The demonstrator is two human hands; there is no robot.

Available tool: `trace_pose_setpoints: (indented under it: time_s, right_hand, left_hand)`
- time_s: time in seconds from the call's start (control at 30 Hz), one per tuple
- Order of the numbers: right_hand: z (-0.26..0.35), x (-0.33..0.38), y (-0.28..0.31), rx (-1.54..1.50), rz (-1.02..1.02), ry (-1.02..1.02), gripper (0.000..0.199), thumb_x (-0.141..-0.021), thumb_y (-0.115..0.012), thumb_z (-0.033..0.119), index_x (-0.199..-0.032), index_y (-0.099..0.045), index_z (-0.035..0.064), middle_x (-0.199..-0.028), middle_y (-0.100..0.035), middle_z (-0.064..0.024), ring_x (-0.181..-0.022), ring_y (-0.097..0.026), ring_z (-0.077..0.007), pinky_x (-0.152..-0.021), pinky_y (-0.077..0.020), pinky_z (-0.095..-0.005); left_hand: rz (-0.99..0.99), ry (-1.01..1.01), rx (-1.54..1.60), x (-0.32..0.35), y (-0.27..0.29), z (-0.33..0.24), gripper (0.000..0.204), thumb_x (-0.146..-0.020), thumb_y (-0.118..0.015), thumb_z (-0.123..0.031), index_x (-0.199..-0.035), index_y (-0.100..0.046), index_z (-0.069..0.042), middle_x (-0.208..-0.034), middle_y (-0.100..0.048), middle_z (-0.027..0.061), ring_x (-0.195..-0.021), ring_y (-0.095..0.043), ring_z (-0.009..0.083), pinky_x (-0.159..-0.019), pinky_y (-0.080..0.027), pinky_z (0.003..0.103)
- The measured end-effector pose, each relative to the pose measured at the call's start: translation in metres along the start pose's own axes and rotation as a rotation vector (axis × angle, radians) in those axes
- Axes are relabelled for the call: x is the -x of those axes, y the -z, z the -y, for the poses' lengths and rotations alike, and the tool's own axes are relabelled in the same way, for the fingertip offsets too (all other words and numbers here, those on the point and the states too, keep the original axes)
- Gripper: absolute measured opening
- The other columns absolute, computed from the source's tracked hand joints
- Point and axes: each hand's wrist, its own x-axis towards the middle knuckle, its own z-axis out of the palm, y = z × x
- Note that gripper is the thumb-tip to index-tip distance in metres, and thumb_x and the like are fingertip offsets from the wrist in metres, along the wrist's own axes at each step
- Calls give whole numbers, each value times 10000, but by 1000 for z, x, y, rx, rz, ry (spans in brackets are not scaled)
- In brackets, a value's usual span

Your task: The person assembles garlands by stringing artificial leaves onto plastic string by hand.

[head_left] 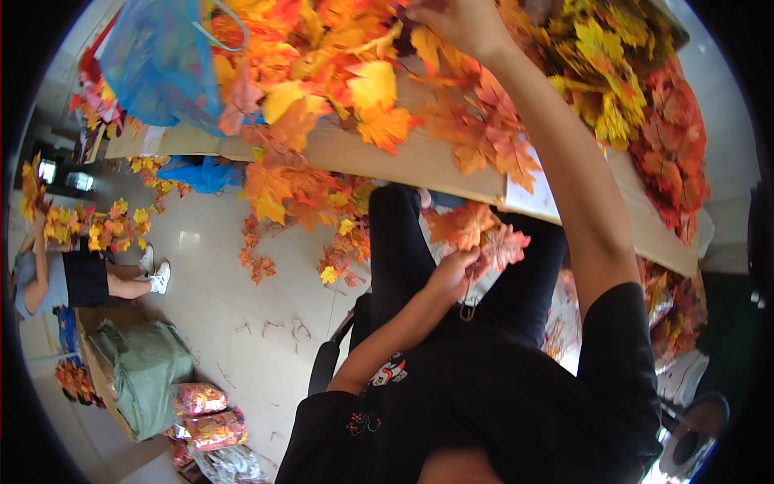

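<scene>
My left hand [456,273] is closed round the stems of a small bunch of artificial maple leaves [468,226], orange and pinkish red, held above my lap. My right hand [463,22] reaches across the table to the leaf pile at the top edge of the picture. Its fingers are bent together there, beside a dark patch among the leaves; what they pinch is too blurred to name. Loose orange and yellow maple leaves [375,85] heap up to the left of that hand. Reddish-orange leaf sprigs [484,133] lie under my right forearm.
A blue plastic bag [157,64] sits at the table's left end. Yellow leaves [601,68] and red leaves [673,145] are piled on the right. Leaf sprays [278,194] hang off the table edge [355,161]. Another person [48,266] holds a leaf garland; a green sack [145,371] stands nearby.
</scene>
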Motion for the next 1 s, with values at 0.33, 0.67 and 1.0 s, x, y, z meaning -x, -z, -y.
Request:
trace_pose_setpoints:
  time_s: [0.33, 0.67, 1.0]
  right_hand:
    - [36, 164, 99, 193, -267, -208, 138, -712, -676, 127, -824, -652, 50, -734, -644, -89, -667, -612, -208, -628, -469, -303]
    - [43, 344, 49, 267, 152, -368, 105, -621, -702, 78, -702, -635, 78, -681, -549, -19, -732, -517, -198, -700, -367, -320]
    - [24, 363, -8, -588, 6, -861, 108, -724, -667, 37, -821, -661, -10, -802, -613, -71, -681, -587, -126, -611, -467, -247]
  left_hand:
    - [-256, -52, -112, -9, -8, -30, 194, -896, -503, -175, -1030, -521, -36, -903, -623, 94, -782, -611, 151, -642, -490, 241]
    - [-299, -72, -151, 0, -36, -26, 192, -888, -514, -210, -1040, -543, -96, -1036, -607, 61, -946, -568, 149, -771, -448, 244]
    - [-279, -78, -132, 12, -42, -20, 184, -851, -588, -180, -1027, -560, -135, -955, -592, 0, -844, -529, 97, -685, -423, 267]
